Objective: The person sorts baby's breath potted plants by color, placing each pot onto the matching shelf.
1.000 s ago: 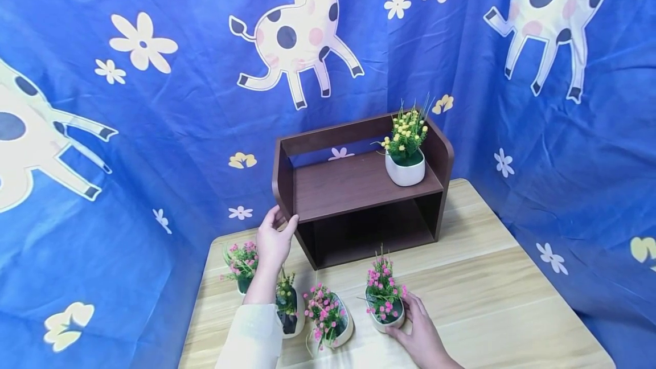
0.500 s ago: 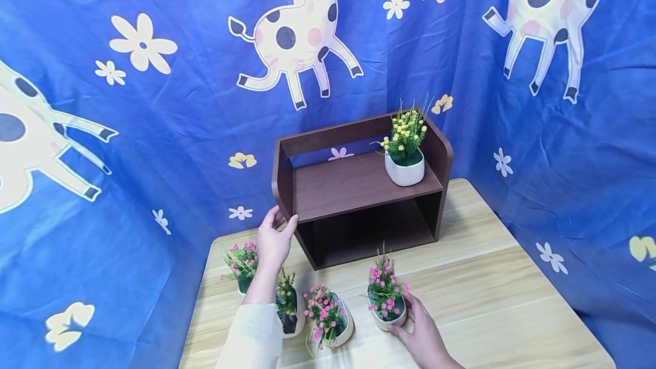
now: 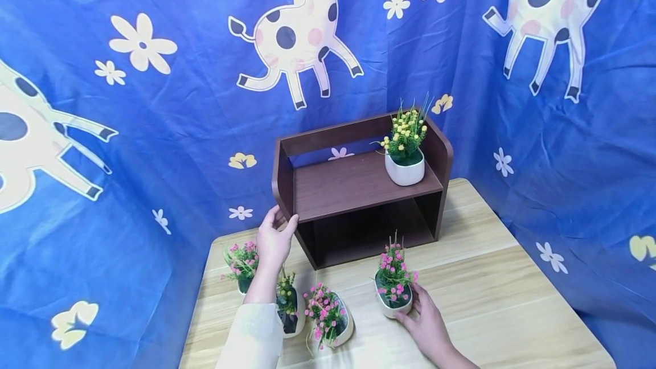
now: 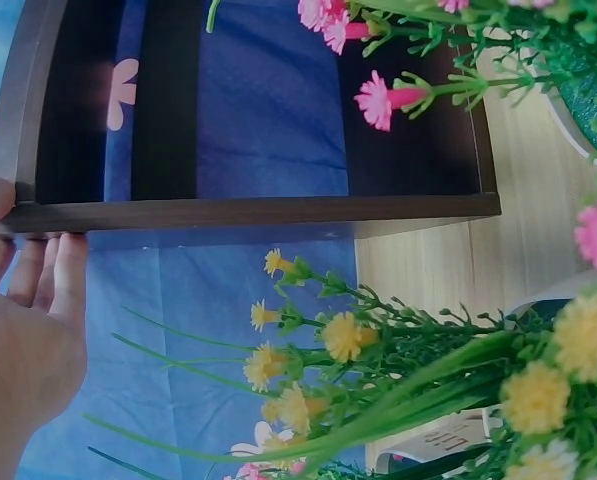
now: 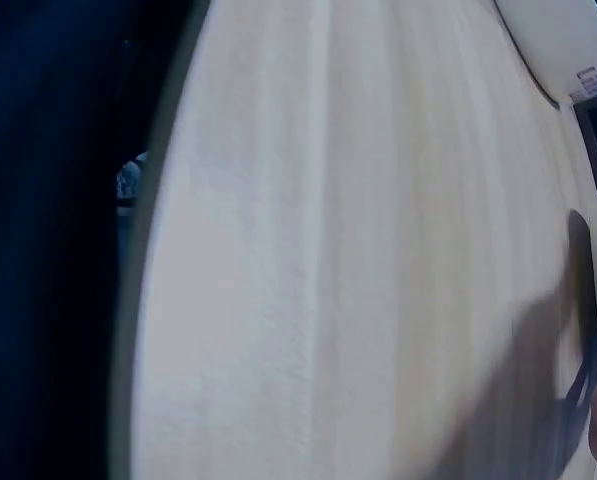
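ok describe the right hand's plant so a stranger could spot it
Find the dark brown shelf on the table. In front of its lower opening is a pink-flowered plant in a pale pot. Unlike the two pink ones farther left, the right hand grips it.

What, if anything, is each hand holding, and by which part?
The right hand holds the pink-flowered pot by its near right side; the left hand grips the brown shelf by its left side panel.

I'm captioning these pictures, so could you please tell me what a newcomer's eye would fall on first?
Probably the blue cloth behind everything, with its spotted animals. Next, the dark shelf on the table, with yellow flowers at its right end. Nearer, the right hand holds a pink-flowered pot.
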Available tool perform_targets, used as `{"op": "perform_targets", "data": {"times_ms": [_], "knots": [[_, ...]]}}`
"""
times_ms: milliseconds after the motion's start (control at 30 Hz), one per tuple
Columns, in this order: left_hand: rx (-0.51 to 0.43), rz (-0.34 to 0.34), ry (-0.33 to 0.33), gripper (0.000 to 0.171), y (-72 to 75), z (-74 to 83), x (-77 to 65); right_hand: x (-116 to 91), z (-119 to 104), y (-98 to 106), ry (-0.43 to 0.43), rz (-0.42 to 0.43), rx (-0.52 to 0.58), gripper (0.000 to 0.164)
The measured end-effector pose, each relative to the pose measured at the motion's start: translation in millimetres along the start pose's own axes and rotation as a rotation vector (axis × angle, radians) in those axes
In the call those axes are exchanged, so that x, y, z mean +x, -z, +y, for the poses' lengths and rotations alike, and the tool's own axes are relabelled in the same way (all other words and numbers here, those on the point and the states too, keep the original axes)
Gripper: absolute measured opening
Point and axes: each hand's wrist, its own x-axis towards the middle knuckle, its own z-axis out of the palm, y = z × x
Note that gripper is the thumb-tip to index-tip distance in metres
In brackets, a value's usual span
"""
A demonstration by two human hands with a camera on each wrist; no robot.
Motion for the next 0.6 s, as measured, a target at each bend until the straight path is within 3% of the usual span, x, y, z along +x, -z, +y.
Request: {"op": "perform_targets", "data": {"times_ms": [367,600], "knots": [[-0.039,-0.015,0.017,0.05,0.3,-0.7,-0.8,18,3,11,0.045,0.033,0.005,0.094],[-0.029,-0.011,0.014,0.051,0.2,-0.5,-0.8,40,8,19,0.02,0.043,0.011,0.096]]}}
